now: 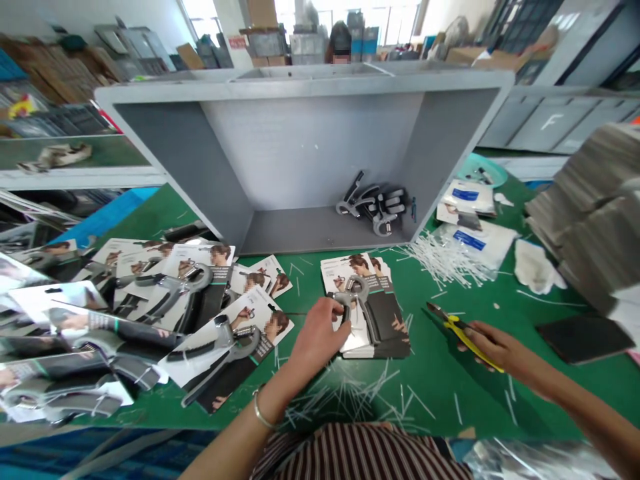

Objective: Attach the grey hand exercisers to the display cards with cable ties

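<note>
In the middle of the green table, my left hand is closed on the handle of a grey-and-black hand grip strengthener. This strengthener lies on a stack of printed backing cards. To the right, my right hand is wrapped around yellow-handled cutting pliers, whose jaws point up and left, apart from the stack. Left of my left hand, another hand grip strengthener rests on its own card. Clipped white tie ends are scattered near the table's front edge.
A big grey crate lies on its side facing me, with several grip strengtheners inside. Carded grip strengtheners pile up at left. White cable ties, plastic bags, a dark flat object and stacked grey sheets occupy the right.
</note>
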Tool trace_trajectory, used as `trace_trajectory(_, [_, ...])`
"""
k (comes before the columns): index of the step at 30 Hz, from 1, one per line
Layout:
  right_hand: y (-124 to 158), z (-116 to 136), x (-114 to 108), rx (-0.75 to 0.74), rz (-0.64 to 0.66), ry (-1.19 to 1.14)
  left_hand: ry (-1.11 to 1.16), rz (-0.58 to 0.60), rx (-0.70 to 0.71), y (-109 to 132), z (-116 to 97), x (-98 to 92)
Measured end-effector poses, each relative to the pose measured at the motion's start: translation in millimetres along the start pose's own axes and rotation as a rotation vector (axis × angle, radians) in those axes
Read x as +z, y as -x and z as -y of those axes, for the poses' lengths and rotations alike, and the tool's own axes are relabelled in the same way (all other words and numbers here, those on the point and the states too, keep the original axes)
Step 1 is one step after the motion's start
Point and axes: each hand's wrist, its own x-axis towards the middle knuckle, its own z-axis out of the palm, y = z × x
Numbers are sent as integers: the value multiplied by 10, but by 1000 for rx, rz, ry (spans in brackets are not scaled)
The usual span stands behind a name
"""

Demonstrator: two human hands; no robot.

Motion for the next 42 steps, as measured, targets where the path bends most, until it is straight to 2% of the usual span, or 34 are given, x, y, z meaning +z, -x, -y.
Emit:
trace_trajectory(3, [124, 276, 68, 92, 93, -389, 20, 70, -12, -44, 12, -64])
trace_trajectory(6, [163, 640, 201, 60, 388, -572, 55, 63, -19, -80, 34, -58])
trace_trajectory(8, [101, 888, 260, 61, 606, -624, 68, 61, -10, -97, 57, -26])
trace_trajectory(10, [-11, 1098, 273, 90, 753, -625, 79, 60, 6, -105, 85, 3])
trace_trajectory(15, [-335, 1378, 222, 208, 917, -546, 105, 50, 37, -100, 159, 26])
trace_trajectory(22, [-665, 1344, 261, 234, 964, -480, 136, 76, 9, -103, 215, 40])
trace_trajectory(26, [-681, 1271, 338, 239, 905, -440, 166, 76, -6, -119, 225, 59])
trace_trajectory(29, [-630, 1242, 433, 157, 766, -279, 162, 55, 11, -128, 217, 63])
trace_trajectory(34, [-548, 1251, 487, -186, 325, 192, 161, 71, 4, -120, 193, 14])
trace_trajectory(36, [-460, 1237, 454, -233, 267, 220, 186, 87, -14, -105, 190, -7])
trace_trajectory(38, [-291, 1191, 445, -107, 399, 34, 197, 86, -21, -86, 193, -9])
trace_trajectory(40, [-48, 1113, 512, 73, 636, -336, 198, 69, -17, -70, 196, 11])
trace_trajectory(42, [208, 1024, 688, 158, 837, -730, 200, 46, -19, -66, 196, 43])
